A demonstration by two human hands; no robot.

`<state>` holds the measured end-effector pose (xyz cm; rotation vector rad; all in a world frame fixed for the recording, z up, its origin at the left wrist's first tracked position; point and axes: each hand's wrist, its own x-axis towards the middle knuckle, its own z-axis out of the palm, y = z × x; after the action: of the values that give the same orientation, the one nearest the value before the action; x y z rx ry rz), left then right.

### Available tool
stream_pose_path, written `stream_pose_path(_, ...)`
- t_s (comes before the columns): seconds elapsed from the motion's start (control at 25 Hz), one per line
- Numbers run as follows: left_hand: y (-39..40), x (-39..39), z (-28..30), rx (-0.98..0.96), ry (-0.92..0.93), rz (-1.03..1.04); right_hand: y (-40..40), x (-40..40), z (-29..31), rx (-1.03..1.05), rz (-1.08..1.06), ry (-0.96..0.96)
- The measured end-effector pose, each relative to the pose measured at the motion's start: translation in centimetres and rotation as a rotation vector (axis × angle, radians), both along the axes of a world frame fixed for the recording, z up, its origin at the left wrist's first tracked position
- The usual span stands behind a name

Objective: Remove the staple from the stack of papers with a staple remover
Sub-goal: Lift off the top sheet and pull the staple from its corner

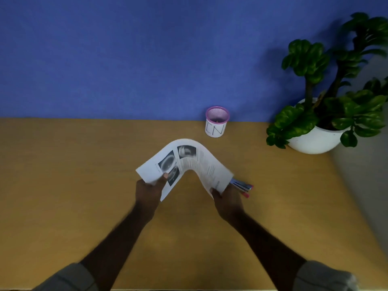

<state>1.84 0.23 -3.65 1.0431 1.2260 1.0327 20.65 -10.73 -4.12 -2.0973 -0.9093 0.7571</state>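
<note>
A stack of printed papers [189,162] with black-and-white pictures is held up above the wooden desk, bowed into an arch. My left hand [149,191] grips its left end, thumb on top of the sheet. My right hand [227,201] grips the right end from below. Just beyond my right hand, a staple remover [243,186] with a metallic body and pink tips lies on the desk, partly hidden by the papers. The staple itself cannot be made out.
A pink mesh cup [216,121] with a white paper label stands at the back of the desk [63,175] against the blue wall. A potted green plant in a white bowl-shaped pot [315,139] sits at the right rear corner.
</note>
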Motion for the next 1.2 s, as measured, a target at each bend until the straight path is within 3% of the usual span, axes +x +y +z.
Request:
stream_pose_path(0.12,0.0,-0.3,-0.7,0.041,0.012,0.027,-0.4,0.2,-1.2,-0.012,-0.047,0.064)
stream_pose_path(0.28,0.2,-0.3,-0.8,-0.050,0.079,0.022,-0.4,0.8,-1.6,-0.067,-0.009,0.017)
stream_pose_path(0.4,1.7,-0.3,0.2,0.036,0.303,-0.042,0.0,1.8,-0.9,-0.022,0.008,0.012)
stream_pose_path(0.52,3.9,-0.5,3.0,0.204,0.611,-0.128,0.1,3.5,1.3,0.183,-0.045,-0.012)
stream_pose_path(0.64,6.0,-0.5,7.4,0.313,0.866,-0.354,0.9,5.4,4.0,0.239,-0.189,-0.316)
stream_pose_path(0.76,7.1,-0.1,12.0,0.394,1.095,-0.595,2.1,5.8,7.2,0.276,-0.035,-0.606)
stream_pose_path(0.84,7.2,0.7,14.3,0.451,1.147,-0.701,2.9,5.3,9.1,0.285,0.179,-0.472)
stream_pose_path(0.96,7.1,2.1,16.0,0.517,1.162,-0.823,3.5,4.1,10.3,0.296,0.401,-0.009)
stream_pose_path(1.08,7.7,2.2,16.1,0.515,1.016,-0.820,3.4,3.4,10.1,0.386,0.267,0.205)
stream_pose_path(1.2,7.9,1.3,15.0,0.503,0.756,-0.536,2.8,3.6,9.4,0.460,0.159,0.331)
